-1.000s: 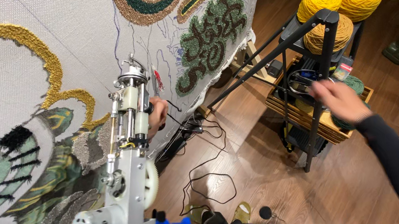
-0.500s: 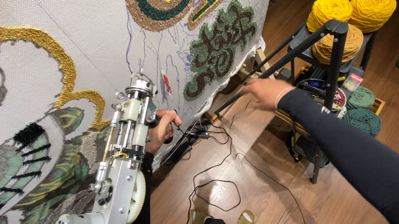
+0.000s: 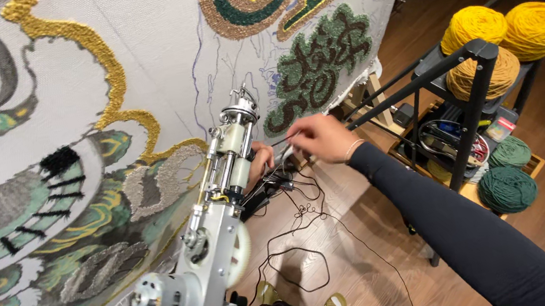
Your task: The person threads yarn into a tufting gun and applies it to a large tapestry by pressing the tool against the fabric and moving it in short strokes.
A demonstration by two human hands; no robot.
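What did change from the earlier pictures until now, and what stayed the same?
The right hand left the yarn rack and travelled left across to the tufting gun, where it now pinches a thin dark strand near the gun's front. The left hand kept its hold on the gun. The yellow yarn cones and the tufted cloth stayed as they were.

Right arm extended toward 11 o'clock, black sleeve to the wrist, right hand (image 3: 320, 139) palm down, thumb and forefinger pinched together. Left hand (image 3: 260, 158) mostly hidden, only curled fingers showing, at 9 o'clock of right.
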